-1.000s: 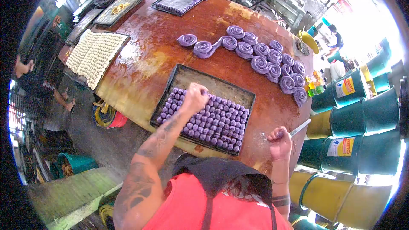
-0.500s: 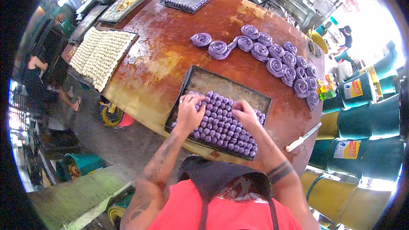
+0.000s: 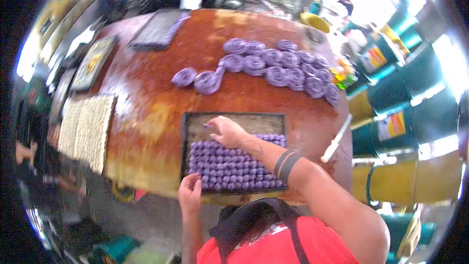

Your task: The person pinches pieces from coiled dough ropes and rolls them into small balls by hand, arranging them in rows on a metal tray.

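Observation:
A dark metal tray (image 3: 234, 114) lies near the table's front edge, its front part filled with rows of small purple dough balls (image 3: 229, 166). My right hand (image 3: 227, 132) reaches over the bare back part of the tray, its fingertips closed on a small purple dough piece (image 3: 208, 126). My left hand (image 3: 190, 190) is at the tray's front left corner, fingers bent; blur hides whether it holds anything. Beyond the tray, coiled purple dough rolls (image 3: 254, 65) lie in a cluster on the table.
The brown table (image 3: 151, 112) bears a tray of pale dough balls (image 3: 87, 129) at left, more trays (image 3: 159, 29) at the back left, and a white-handled knife or scraper (image 3: 337, 139) at right. Green and yellow barrels (image 3: 391, 127) stand at the right. A person (image 3: 29, 154) is at far left.
My right hand has moved left and over the tray's back part, now with a small dough piece. My left hand has drawn back to the front left corner. The head view has turned.

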`<state>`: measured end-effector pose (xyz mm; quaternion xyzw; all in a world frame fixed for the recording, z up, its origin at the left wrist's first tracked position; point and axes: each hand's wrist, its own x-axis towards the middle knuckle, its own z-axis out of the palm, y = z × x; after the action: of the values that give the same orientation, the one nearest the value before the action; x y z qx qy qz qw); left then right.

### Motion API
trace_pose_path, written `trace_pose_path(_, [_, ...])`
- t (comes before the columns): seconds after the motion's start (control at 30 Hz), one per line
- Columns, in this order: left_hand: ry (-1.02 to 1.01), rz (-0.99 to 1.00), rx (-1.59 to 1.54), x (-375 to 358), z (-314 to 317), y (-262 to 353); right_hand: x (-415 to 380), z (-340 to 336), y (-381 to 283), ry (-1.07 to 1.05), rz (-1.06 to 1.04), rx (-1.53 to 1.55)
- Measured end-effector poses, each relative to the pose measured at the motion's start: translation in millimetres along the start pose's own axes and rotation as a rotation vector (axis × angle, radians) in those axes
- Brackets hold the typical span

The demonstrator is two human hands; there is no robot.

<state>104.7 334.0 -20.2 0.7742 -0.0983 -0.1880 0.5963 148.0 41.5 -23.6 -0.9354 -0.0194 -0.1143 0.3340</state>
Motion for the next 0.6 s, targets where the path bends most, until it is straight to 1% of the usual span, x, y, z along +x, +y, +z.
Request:
trace_pose_path(0.03, [0.006,-0.021,-0.068,5.8,4.9,-0.6,-5.1,-16.5,1.5,0.097,0.066,0.032])
trace_pose_path(0.1, [-0.024,-0.076,-0.087,14.4,14.1,9.8,-19.9,-46.1,17.5,0.163,0.316,0.147])
trace_pose_path(0.13, [-0.027,-0.108,-0.089,17.6,18.6,16.3,-31.4,-58.7,35.2,0.164,0.371,0.148])
trace_pose_path(0.17, [-0.053,-0.081,-0.048,22.1,24.9,18.0,-46.3,-73.4,55.0,0.161,0.42,0.156])
trace_pose_path(0.2, [-0.075,-0.057,-0.004,26.3,29.4,19.8,-59.8,-89.5,68.3,0.203,0.482,0.137])
trace_pose_path(0.23, [-0.09,-0.038,0.043,29.0,32.9,22.4,-75.5,-101.7,84.0,0.289,0.549,0.167])
trace_pose_path(0.27, [-0.103,-0.048,0.048,28.6,38.5,31.9,-93.6,-112.8,108.8,0.345,0.53,0.018])
trace_pose_path(0.3, [-0.12,0.039,0.131,30.4,43.9,37.6,-109.5,-122.7,118.2,0.431,0.638,0.045])
trace_pose_path(0.33, [-0.127,0.113,0.222,35.0,49.1,42.6,-126.7,-118.0,149.1,0.534,0.708,0.008])
trace_pose_path(0.37, [-0.139,0.183,0.324,42.5,50.7,47.4,-136.1,-121.4,157.0,0.562,0.807,0.011])
trace_pose_path(0.4, [-0.115,0.288,0.403,54.8,54.6,52.2,-145.3,-133.8,151.2,0.555,0.725,0.014])
trace_pose_path(0.43, [-0.1,0.402,0.483,73.2,61.4,56.5,-146.8,-127.3,155.9,0.63,0.74,0.066])
trace_pose_path(0.47, [-0.08,0.452,0.538,91.6,67.4,62.6,-141.8,-141.4,132.4,0.506,0.823,0.114])
trace_pose_path(0.5, [-0.06,0.51,0.588,111.8,71.6,66.5,-142.0,-135.2,131.6,0.505,0.742,0.111])
trace_pose_path(0.57, [-0.059,0.666,0.769,153.6,73.9,56.0,-129.8,-125.1,123.6,0.466,0.645,0.128])
trace_pose_path(0.6, [-0.054,0.656,0.818,164.9,75.5,58.3,-123.4,-118.9,119.7,0.452,0.629,0.181])
